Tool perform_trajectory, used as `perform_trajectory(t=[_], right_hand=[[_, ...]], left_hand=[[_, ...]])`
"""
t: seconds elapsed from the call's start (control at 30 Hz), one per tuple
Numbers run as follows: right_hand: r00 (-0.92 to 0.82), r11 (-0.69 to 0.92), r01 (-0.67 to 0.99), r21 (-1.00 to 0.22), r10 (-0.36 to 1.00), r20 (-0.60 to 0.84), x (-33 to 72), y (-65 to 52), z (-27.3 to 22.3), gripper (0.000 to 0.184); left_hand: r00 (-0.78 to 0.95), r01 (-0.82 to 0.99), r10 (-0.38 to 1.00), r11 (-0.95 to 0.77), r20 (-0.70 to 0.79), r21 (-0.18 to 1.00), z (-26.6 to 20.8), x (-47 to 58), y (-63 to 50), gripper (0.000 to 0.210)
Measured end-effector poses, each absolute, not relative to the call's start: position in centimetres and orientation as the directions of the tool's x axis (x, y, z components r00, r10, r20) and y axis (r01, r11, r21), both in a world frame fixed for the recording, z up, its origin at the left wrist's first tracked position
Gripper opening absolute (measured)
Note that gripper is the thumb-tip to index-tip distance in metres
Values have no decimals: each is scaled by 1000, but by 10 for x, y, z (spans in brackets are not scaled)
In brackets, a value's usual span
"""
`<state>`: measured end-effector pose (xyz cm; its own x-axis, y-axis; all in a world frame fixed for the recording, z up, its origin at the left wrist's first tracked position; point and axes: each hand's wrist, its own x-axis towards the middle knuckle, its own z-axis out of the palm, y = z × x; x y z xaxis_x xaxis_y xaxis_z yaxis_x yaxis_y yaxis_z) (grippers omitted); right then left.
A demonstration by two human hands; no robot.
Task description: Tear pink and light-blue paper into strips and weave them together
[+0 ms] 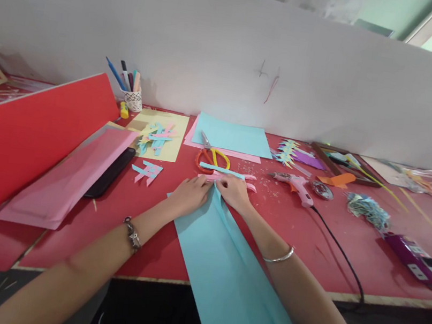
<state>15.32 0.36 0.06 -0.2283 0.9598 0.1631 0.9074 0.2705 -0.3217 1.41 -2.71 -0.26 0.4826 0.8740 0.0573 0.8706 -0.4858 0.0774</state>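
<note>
A long sheet of light blue paper [219,271] runs from the tabletop over its front edge. My left hand [191,195] presses on the sheet's far end, fingers closed at the paper's edge. Beside it, my right hand [235,191] pinches the same end, where the paper rises in a fold. Just beyond my fingertips lie folded pink strips [251,182] and a blue strip [223,170]. Scissors [213,157] with red and yellow handles rest behind the strips. Both thumbs are partly hidden.
Left are woven strip pieces [148,172], a black phone-like object [111,173], pink paper [75,179] and a red board [32,140]. Blue sheets [236,135] lie at the back. Right are a pink glue gun [295,186] with its cord and a purple power strip [416,259].
</note>
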Motion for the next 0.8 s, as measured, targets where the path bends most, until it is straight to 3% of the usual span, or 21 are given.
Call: perform_trajectory(t=[0.47, 0.8], right_hand=[[-335, 360, 859, -364, 933, 132, 158, -3, 3, 28], [-355, 373, 850, -371, 927, 117, 159, -5, 0, 29]], left_hand=[[465, 885, 885, -464, -18, 25, 7, 18, -58, 40], [421, 907, 906, -422, 41, 5, 0, 25, -56, 44]])
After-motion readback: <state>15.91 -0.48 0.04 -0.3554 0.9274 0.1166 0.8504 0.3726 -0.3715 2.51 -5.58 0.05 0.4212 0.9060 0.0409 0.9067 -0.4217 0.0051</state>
